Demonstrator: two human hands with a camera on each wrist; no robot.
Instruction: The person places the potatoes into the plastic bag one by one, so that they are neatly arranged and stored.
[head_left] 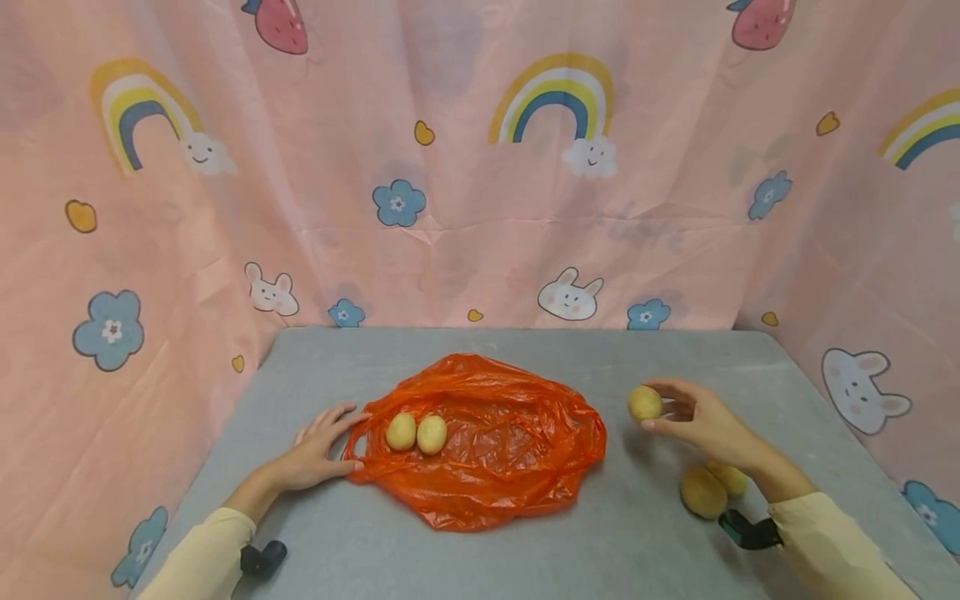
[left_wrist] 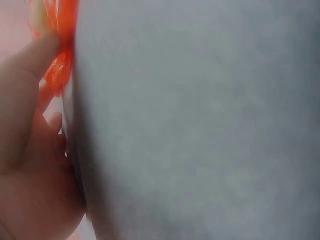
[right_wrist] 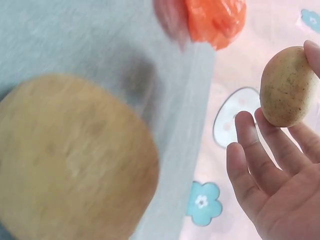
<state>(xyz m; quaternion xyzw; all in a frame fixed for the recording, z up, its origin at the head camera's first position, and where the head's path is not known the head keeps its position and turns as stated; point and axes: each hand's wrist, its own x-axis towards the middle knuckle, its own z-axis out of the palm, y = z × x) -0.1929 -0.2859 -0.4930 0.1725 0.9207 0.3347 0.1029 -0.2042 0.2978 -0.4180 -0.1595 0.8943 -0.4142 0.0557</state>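
An orange plastic bag (head_left: 495,492) lies spread on the table with its mouth facing up. Two yellowish potatoes (head_left: 401,432) sit side by side at its left end. My left hand (head_left: 318,450) rests at that end, thumb and forefinger spread apart and touching the bag's handle edges; the left wrist view has the thumb against the orange plastic (left_wrist: 61,70). Off the bag's right side, my right hand (head_left: 701,421) pinches a potato (head_left: 645,404) between thumb and fingertips, above the table. In the right wrist view, this potato (right_wrist: 287,87) shows small dark specks.
Near my right wrist, two more potatoes (head_left: 703,492) lie together on the grey table (head_left: 525,562); one looms large in the right wrist view (right_wrist: 75,160). A pink printed curtain (head_left: 465,267) hangs behind the table and along both sides.
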